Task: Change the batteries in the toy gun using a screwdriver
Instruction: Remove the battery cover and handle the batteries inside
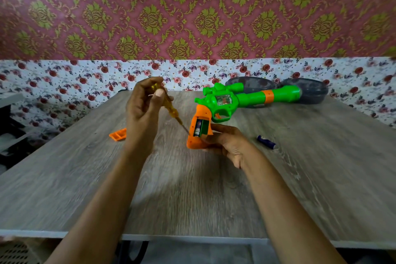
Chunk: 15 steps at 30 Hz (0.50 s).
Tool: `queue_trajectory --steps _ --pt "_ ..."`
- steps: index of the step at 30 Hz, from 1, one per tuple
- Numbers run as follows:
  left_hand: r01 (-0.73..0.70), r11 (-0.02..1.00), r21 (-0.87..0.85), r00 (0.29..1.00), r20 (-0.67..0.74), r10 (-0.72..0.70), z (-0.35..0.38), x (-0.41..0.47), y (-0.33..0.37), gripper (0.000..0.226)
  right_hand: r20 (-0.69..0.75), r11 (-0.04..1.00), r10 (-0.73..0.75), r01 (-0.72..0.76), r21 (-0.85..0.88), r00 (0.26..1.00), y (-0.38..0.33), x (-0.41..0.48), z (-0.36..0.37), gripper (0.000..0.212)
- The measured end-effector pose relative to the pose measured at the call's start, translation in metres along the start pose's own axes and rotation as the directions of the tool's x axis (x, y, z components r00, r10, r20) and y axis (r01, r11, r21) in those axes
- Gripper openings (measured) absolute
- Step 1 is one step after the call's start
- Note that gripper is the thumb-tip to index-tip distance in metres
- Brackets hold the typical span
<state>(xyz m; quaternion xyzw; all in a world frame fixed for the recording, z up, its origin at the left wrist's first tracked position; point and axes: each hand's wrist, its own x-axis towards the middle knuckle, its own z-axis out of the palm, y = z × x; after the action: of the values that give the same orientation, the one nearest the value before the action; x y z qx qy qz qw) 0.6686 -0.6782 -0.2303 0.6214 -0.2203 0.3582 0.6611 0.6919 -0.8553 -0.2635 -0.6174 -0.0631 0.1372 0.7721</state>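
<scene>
A green toy gun (246, 98) with an orange grip (199, 126) lies over the middle of the wooden table (192, 195). My right hand (227, 141) holds the grip from below. The battery bay in the grip is uncovered, and one battery (197, 129) sits inside it. My left hand (143, 105) grips a yellow see-through screwdriver (169, 107), whose tip points down into the bay. The orange bay cover (117, 134) rests on the table to the left. A loose dark blue battery (266, 142) lies to the right of my right hand.
Two dark, round, shallow containers (308, 92) stand at the back right, behind the gun's barrel. Flowered wallpaper covers the wall at the table's far edge. A dark shelf or stand (8, 126) is off the table's left side.
</scene>
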Motion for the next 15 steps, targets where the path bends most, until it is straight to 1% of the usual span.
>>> queue_trajectory --steps 3,5,7,9,15 --pt "-0.066 0.997 0.040 0.998 0.001 0.066 0.0021 -0.0020 -0.0015 0.016 -0.044 0.999 -0.008 0.006 -0.037 0.999 0.0001 0.0004 0.0002 0.040" --pt "-0.107 0.987 0.123 0.993 0.054 0.101 0.0033 -0.0040 -0.0046 0.017 -0.046 0.999 0.001 -0.003 -0.041 0.999 -0.0002 0.0001 0.0004 0.041" --pt "-0.128 0.970 0.207 0.986 0.132 0.102 0.0057 -0.0068 -0.0076 0.017 -0.039 0.999 0.010 -0.011 -0.038 0.999 -0.0006 0.0000 -0.0001 0.044" --pt "-0.133 0.954 0.269 0.981 0.172 0.088 0.0072 -0.0085 -0.0078 0.020 -0.040 0.999 0.026 -0.027 -0.036 0.999 -0.0003 -0.0004 -0.0009 0.045" --pt "-0.148 0.938 0.312 0.980 0.173 0.097 0.0042 -0.0071 -0.0057 0.020 -0.073 0.998 0.056 -0.057 -0.021 0.996 0.0011 0.0004 -0.0035 0.045"
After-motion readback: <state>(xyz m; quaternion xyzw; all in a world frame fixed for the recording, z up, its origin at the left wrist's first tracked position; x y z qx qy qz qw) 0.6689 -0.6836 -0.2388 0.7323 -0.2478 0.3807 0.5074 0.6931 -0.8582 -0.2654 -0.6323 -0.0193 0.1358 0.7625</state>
